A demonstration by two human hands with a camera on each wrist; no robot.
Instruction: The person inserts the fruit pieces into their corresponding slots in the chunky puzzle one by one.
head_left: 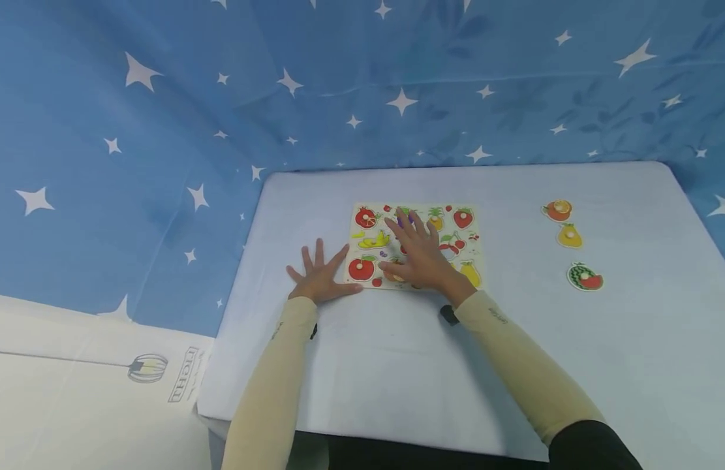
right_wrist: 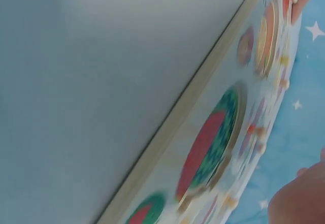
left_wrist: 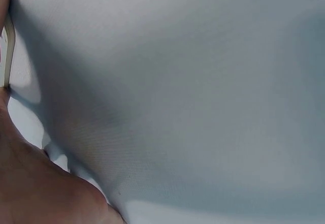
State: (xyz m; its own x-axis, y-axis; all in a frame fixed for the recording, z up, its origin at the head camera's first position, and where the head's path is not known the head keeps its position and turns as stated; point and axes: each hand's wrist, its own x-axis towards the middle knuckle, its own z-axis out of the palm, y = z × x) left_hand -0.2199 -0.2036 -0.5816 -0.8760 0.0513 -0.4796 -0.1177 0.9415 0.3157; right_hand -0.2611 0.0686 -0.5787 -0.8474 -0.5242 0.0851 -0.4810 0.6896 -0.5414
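A fruit peg puzzle board [head_left: 370,258] lies flat on the white-covered table. My left hand [head_left: 320,279] has its fingers spread, with index finger and thumb at the board's left edge; in the left wrist view, that hand [left_wrist: 45,188] is beside the board's side [left_wrist: 9,51]. Over the middle of the board is my right hand [head_left: 422,261], fingers extended and apart, covering some of the fruit pictures. An apple [head_left: 361,268], bananas [head_left: 374,240] and a strawberry [head_left: 463,218] show around it. The right wrist view shows a watermelon picture [right_wrist: 208,148] near the board's edge.
Three loose puzzle pieces lie to the right of the board: an orange [head_left: 558,209], a pear [head_left: 570,235] and a watermelon [head_left: 585,277]. Behind the table [head_left: 397,372] hangs a blue cloth [head_left: 339,52] with white stars.
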